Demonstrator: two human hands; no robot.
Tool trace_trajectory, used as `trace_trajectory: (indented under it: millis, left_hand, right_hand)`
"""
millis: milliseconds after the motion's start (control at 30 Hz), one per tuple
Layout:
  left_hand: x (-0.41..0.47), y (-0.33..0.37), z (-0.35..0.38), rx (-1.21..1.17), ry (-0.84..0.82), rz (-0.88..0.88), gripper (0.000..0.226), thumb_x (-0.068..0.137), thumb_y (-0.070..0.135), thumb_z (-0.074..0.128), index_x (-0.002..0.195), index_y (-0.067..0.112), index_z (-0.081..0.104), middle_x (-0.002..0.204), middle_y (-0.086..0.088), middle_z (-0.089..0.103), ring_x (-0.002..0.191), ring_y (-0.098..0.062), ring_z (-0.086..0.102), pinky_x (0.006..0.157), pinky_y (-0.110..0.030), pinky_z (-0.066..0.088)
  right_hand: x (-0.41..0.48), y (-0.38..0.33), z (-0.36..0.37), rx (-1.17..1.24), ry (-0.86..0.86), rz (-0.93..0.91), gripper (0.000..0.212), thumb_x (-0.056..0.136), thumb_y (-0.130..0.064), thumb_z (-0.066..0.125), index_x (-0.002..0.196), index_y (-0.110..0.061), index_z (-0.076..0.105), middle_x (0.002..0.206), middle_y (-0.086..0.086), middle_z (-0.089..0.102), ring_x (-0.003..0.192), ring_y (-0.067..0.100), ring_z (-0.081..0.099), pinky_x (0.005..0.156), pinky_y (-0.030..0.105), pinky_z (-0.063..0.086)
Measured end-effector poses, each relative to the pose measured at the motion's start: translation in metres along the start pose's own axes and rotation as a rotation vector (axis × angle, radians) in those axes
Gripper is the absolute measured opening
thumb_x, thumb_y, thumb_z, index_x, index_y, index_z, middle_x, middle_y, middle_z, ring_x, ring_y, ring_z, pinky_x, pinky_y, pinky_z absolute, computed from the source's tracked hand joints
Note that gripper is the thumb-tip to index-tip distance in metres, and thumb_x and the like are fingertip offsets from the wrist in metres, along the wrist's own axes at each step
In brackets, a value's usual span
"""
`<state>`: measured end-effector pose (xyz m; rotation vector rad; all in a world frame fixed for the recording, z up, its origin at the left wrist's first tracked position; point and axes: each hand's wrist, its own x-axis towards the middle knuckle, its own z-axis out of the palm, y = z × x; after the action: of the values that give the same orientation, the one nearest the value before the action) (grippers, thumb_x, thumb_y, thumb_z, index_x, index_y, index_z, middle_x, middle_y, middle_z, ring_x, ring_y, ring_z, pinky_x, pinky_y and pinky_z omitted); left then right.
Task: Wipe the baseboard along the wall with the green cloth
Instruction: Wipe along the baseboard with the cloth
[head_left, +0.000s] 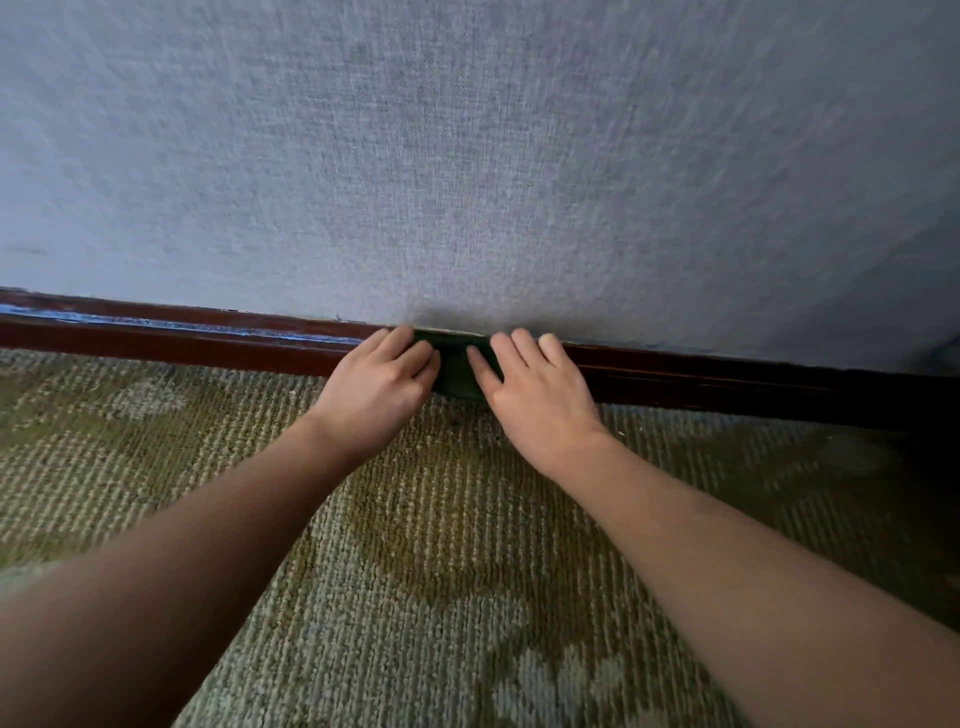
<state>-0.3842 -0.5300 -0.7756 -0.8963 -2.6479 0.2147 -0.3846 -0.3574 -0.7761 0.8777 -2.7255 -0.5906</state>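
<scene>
— Where was the green cloth (457, 371) seen?

— It was pressed flat against the baseboard (182, 343), at its middle part, just under the wall (467, 156) and above the carpet (441, 545).

— How was it held?

— The left hand (382, 382) was set on the cloth's left end with fingers bent; whether it was gripped or only pressed could not be told. The right hand (535, 395) was laid on the right end, fingers straight and a little spread.

green cloth (458, 371) mostly hidden, esp. edges
</scene>
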Motion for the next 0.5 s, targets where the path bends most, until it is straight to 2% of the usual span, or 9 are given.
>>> trace_trajectory:
  millis: [67, 133, 333, 400, 500]
  left_hand:
    - [0.000, 0.000, 0.002, -0.011, 0.008, 0.006, 0.029, 0.076, 0.005, 0.044, 0.079, -0.005, 0.070, 0.068, -0.011, 0.062, 0.064, -0.028, 0.061, 0.057, -0.030, 0.051]
    - [0.000, -0.001, 0.004, -0.021, 0.024, 0.016, 0.030, 0.076, 0.005, 0.042, 0.076, -0.005, 0.070, 0.067, -0.011, 0.062, 0.062, -0.027, 0.061, 0.055, -0.029, 0.051]
    - [-0.005, -0.001, 0.006, -0.060, 0.046, -0.017, 0.034, 0.077, 0.004, 0.040, 0.085, -0.010, 0.070, 0.068, -0.013, 0.063, 0.062, -0.028, 0.062, 0.054, -0.030, 0.052]
    - [-0.009, 0.001, 0.004, -0.064, 0.038, -0.021, 0.035, 0.076, 0.005, 0.039, 0.084, -0.008, 0.070, 0.067, -0.011, 0.063, 0.062, -0.028, 0.062, 0.055, -0.029, 0.053]
    - [-0.023, 0.007, 0.001, -0.085, 0.021, -0.013, 0.037, 0.075, 0.007, 0.038, 0.083, -0.007, 0.071, 0.065, -0.009, 0.063, 0.061, -0.026, 0.061, 0.054, -0.027, 0.050]
  right_hand:
    - [0.000, -0.001, 0.003, -0.003, 0.010, -0.013, 0.048, 0.088, -0.020, 0.049, 0.135, -0.017, 0.044, 0.108, 0.000, 0.056, 0.098, 0.018, 0.052, 0.081, 0.029, 0.041]
    - [0.000, -0.001, 0.005, 0.015, 0.015, -0.022, 0.050, 0.087, -0.021, 0.052, 0.136, -0.016, 0.044, 0.110, 0.001, 0.056, 0.100, 0.019, 0.052, 0.083, 0.030, 0.042]
    - [0.002, -0.004, 0.009, 0.097, -0.057, -0.013, 0.052, 0.094, -0.008, 0.034, 0.144, -0.006, 0.018, 0.123, 0.013, 0.038, 0.115, 0.030, 0.035, 0.095, 0.039, 0.030]
    - [0.002, -0.004, 0.006, 0.106, -0.031, -0.042, 0.051, 0.094, -0.010, 0.036, 0.143, -0.008, 0.023, 0.120, 0.012, 0.040, 0.113, 0.029, 0.037, 0.093, 0.038, 0.032]
    - [0.000, -0.007, -0.001, 0.038, 0.055, -0.105, 0.042, 0.086, -0.017, 0.045, 0.128, -0.021, 0.053, 0.100, -0.001, 0.055, 0.095, 0.018, 0.052, 0.080, 0.029, 0.041]
